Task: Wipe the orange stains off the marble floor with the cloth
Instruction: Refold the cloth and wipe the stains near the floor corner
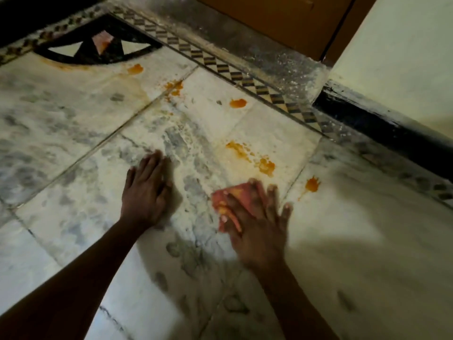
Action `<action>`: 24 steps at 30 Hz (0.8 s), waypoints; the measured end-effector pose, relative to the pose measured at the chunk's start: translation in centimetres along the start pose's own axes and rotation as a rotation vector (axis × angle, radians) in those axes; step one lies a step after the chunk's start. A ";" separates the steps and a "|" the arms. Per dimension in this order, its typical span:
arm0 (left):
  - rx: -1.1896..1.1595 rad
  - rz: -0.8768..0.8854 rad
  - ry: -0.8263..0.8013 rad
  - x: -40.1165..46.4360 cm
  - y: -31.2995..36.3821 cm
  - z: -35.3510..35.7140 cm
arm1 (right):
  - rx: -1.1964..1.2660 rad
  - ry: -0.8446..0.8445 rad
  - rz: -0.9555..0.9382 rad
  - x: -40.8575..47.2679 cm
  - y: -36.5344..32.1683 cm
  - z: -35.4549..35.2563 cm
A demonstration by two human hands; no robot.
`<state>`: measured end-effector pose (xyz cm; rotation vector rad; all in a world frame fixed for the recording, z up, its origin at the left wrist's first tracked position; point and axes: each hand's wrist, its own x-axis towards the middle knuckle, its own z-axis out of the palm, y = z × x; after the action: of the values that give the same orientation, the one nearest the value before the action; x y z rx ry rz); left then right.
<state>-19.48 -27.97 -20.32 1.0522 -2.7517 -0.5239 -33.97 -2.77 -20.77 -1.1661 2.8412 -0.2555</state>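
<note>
I see one pink cloth [226, 204] on the marble floor [73, 114], right hand [257, 222] pressing it, fingers spread. Left hand [147, 190] lies flat to its left. Five orange stains [255, 160] lie farther out.

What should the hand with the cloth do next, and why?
Probably slide the cloth forward, onto the smeared stain just ahead. The right hand presses it flat on the floor; that stain lies nearest, unwiped. The left hand braces flat.
</note>
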 end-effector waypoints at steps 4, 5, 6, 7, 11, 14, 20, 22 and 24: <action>0.013 0.114 -0.042 -1.8 2.8 1.7 | 0.129 -0.013 0.508 3.5 1.7 -0.9; 0.018 0.114 -0.040 -2.1 3.2 2.1 | 0.123 -0.033 0.505 3.6 0.5 -0.7; 0.014 0.107 -0.039 -2.4 3.7 2.2 | 0.101 -0.038 0.427 3.0 -0.7 -0.7; 0.004 0.099 -0.045 -2.5 3.9 2.3 | 0.091 -0.029 0.293 1.7 -1.8 -0.5; -0.023 0.129 -0.091 -2.8 5.0 2.4 | -0.018 -0.058 -0.191 -4.1 2.4 -0.9; -0.028 0.182 -0.096 -3.2 6.2 2.9 | -0.030 -0.019 0.222 -2.1 9.4 -2.3; -0.006 0.129 -0.076 -2.8 8.2 3.6 | 0.111 0.031 0.373 -0.7 6.7 -2.0; 0.009 0.122 -0.054 -2.6 8.4 3.8 | 0.061 0.012 0.043 -3.7 6.8 -1.3; 0.013 0.123 -0.043 -2.6 8.3 4.0 | -0.001 -0.010 -0.094 -3.8 10.1 -1.5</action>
<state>-23.69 -19.39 -21.03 0.8773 -2.8379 -0.5174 -38.41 7.19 -21.13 -1.2995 2.7816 -0.2519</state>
